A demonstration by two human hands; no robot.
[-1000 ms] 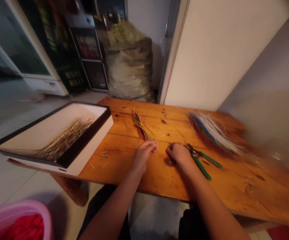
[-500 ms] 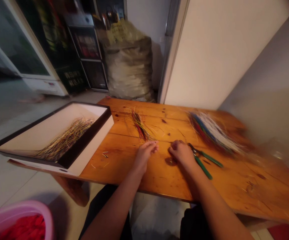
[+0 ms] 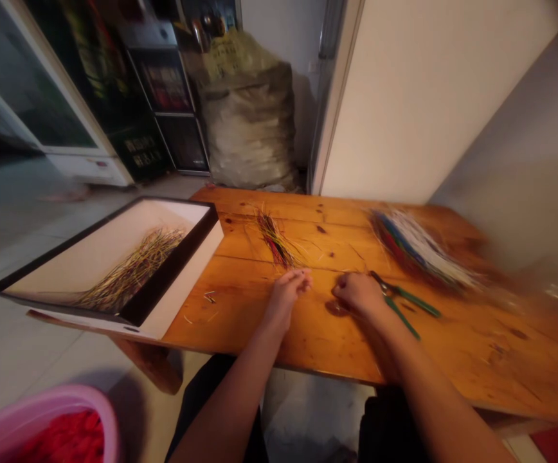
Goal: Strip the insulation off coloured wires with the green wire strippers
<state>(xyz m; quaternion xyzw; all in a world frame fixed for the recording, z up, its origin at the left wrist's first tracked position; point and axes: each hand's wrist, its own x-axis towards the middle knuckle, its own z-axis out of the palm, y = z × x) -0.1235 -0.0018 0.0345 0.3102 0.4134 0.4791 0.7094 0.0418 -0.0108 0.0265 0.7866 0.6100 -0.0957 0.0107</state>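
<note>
Pinching fingertips together on my left hand (image 3: 286, 299) above the table (image 3: 457, 350), can't tell if they hold wire. Right hand (image 3: 359, 296) fingers curled, just beside the pliers (image 3: 402, 301). Wire bunch (image 3: 276, 241) and colored wire pile (image 3: 421, 251) lie farther across the table.

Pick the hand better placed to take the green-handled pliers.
Right, probably: the right hand lies beside the green-handled pliers, while the left hand rests farther off, nearer the small bundle of coloured wires.
</note>
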